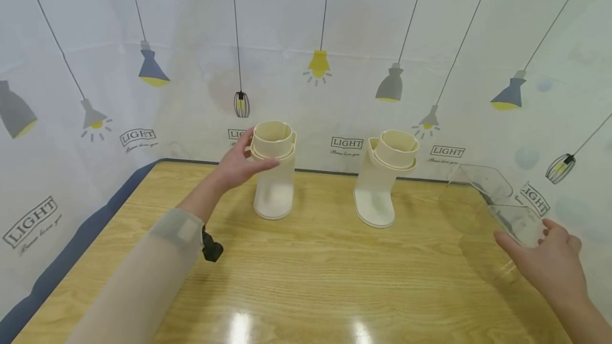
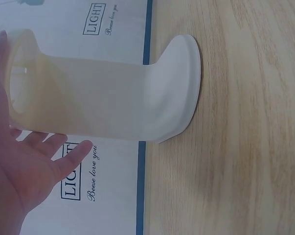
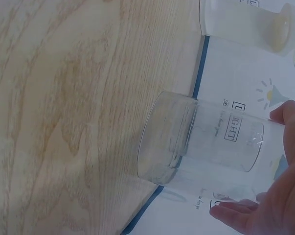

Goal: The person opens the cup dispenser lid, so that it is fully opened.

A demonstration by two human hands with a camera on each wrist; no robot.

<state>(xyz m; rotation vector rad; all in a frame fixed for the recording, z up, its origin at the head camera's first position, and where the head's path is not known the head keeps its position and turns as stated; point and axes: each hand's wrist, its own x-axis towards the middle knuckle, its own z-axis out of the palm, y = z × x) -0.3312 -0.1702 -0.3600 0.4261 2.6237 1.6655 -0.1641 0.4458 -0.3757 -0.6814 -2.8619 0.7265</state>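
A cream plastic stand point(image 1: 276, 190) with a round collar on top and a rounded foot is upright on the table. My left hand point(image 1: 236, 166) grips its collar, thumb across the front and fingers at the far left side. In the left wrist view the stand's foot point(image 2: 179, 88) sits on the wood. On the right, my right hand point(image 1: 550, 264) holds a clear plastic container point(image 3: 211, 142) near its upper rim, thumb on one side and fingers on the other. Another clear container point(image 1: 461, 187) stands behind it.
A second cream stand point(image 1: 377, 190), matching the first, stands right of the middle, near the back edge. The wooden table point(image 1: 334, 275) meets a white curtain point(image 1: 287, 84) printed with lamps and the word LIGHT.
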